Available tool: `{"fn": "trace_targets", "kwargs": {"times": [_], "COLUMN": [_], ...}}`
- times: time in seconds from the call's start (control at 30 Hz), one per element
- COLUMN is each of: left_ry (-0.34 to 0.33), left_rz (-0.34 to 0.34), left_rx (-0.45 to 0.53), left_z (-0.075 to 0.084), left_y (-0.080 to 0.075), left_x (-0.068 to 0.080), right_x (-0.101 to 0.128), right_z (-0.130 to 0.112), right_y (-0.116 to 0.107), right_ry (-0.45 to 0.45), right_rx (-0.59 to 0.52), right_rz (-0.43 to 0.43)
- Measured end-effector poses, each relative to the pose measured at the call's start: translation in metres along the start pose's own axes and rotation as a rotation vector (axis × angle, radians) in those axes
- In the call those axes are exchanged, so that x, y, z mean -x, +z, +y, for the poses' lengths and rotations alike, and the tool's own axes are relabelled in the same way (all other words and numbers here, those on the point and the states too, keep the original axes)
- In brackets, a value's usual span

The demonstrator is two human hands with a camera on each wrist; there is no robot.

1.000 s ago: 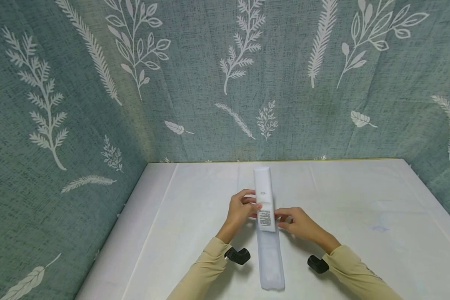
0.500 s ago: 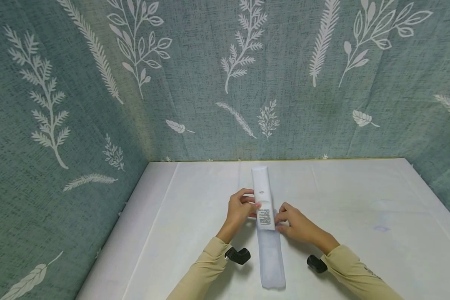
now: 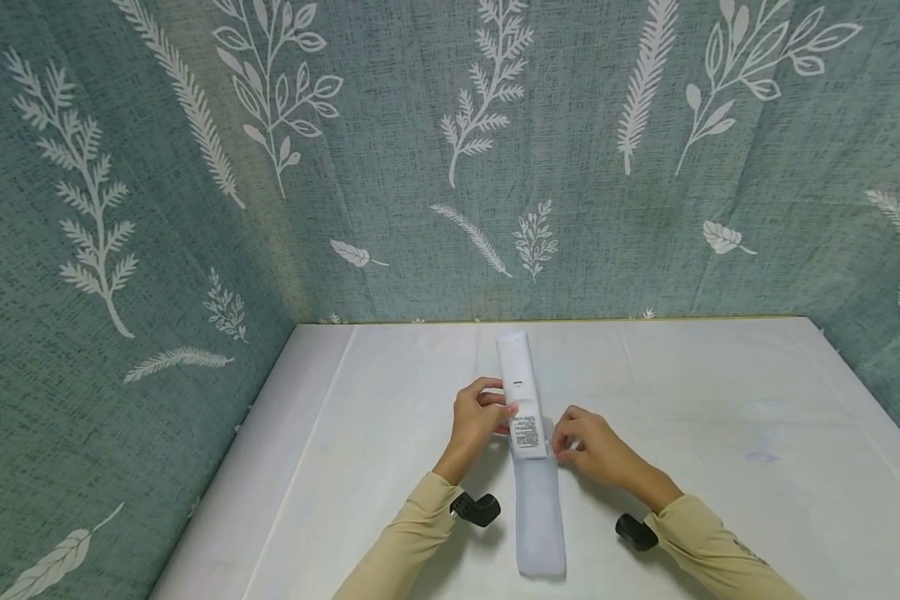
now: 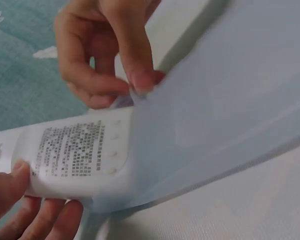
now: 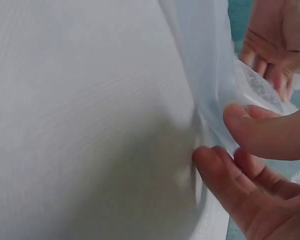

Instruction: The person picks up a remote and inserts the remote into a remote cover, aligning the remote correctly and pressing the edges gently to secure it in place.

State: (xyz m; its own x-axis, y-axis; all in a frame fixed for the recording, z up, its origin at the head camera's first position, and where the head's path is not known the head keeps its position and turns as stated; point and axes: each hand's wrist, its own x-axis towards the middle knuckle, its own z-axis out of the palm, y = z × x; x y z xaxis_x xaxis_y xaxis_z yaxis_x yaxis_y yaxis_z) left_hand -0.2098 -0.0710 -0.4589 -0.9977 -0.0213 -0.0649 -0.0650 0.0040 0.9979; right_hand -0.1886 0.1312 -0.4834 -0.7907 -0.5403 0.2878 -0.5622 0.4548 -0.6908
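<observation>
A white remote control (image 3: 519,367) lies face down, its printed label (image 4: 72,150) showing. My left hand (image 3: 476,423) grips it by the sides, thumb on its back. The near end of the remote meets the mouth of a long, translucent, bluish sleeve (image 3: 538,517); whether that end is inside cannot be told. My right hand (image 3: 592,446) pinches the edge of the sleeve at its mouth, just right of the remote. In the right wrist view, the thumb and fingertips hold the thin film (image 5: 202,65), partly hiding the remote behind.
Both hands work above a white tabletop (image 3: 720,400). A green leaf-patterned cloth (image 3: 390,167) hangs behind the table and along its left side. Dark wrist devices (image 3: 480,510) sit at both cuffs.
The far end of the remote has swung a little to the left, with the left hand shifting slightly along. My right fingers have changed their hold on the sleeve's edge, lifting it beside the remote.
</observation>
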Motion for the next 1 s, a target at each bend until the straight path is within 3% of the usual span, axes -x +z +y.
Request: {"fn": "trace_targets", "kwargs": {"times": [0.2,0.33,0.57,0.77,0.87,1.0], "left_ry": [-0.034,-0.074,-0.149,-0.148,-0.135,-0.085], "left_rz": [-0.002,0.043,0.114,0.120,0.107,0.082], "left_rx": [-0.049,-0.081,0.014,0.087,0.127,0.144], "left_z": [-0.005,-0.004,-0.007,-0.005,-0.002,0.004], "left_y": [0.001,0.004,0.007,0.009,0.010,0.011], "left_x": [-0.002,0.000,0.003,0.006,0.008,0.011], "right_x": [-0.001,-0.003,-0.006,-0.006,-0.007,-0.008], "right_z": [-0.002,-0.002,-0.003,-0.004,-0.006,-0.010], "right_y": [0.002,0.006,0.012,0.015,0.014,0.010], "right_ry": [0.026,0.066,0.081,0.157,0.200,0.196], "right_rx": [-0.090,-0.127,-0.304,-0.502,-0.523,-0.520], "right_rz": [0.065,0.112,0.167,0.199,0.233,0.289]}}
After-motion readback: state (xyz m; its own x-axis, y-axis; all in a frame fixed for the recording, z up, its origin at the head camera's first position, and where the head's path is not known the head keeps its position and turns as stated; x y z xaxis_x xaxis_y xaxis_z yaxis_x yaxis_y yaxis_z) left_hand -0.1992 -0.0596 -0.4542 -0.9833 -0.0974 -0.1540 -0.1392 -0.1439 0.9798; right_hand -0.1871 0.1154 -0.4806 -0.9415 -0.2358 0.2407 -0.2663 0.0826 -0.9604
